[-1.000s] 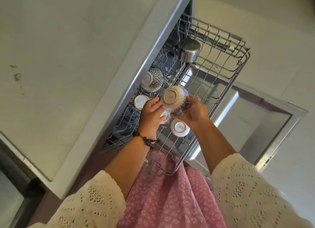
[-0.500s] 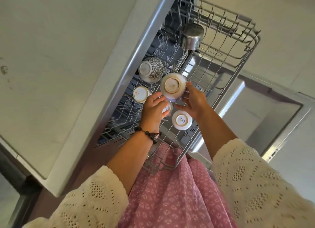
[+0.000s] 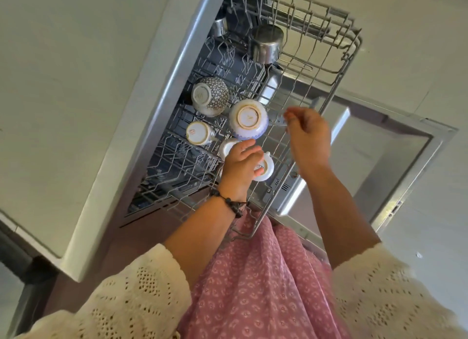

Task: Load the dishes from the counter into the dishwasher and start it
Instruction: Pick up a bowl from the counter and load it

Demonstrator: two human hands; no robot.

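The dishwasher's upper wire rack [image 3: 336, 67] is pulled out. A blue-and-white bowl [image 3: 249, 119] sits upside down in it, free of both hands. Beside it stand a dark patterned bowl [image 3: 210, 95], a small white cup [image 3: 198, 133] and a steel pot [image 3: 266, 44], all upside down. My left hand [image 3: 240, 166] hovers just below the blue-and-white bowl, fingers loosely apart, over two white cups [image 3: 266, 167] that it partly hides. My right hand [image 3: 307, 138] is lifted to the right of the bowl, empty, fingers loosely curled, slightly blurred.
The pale counter [image 3: 76, 98] runs along the left of the dishwasher. The lowered dishwasher door [image 3: 374, 161] lies open at the right under the rack. A second steel cup [image 3: 219, 27] sits deep in the rack. My pink skirt fills the lower middle.
Both hands set the blue-and-white bowl upside down in the rack and let go. The right hand drew away to the right; the left hand dropped back toward me.
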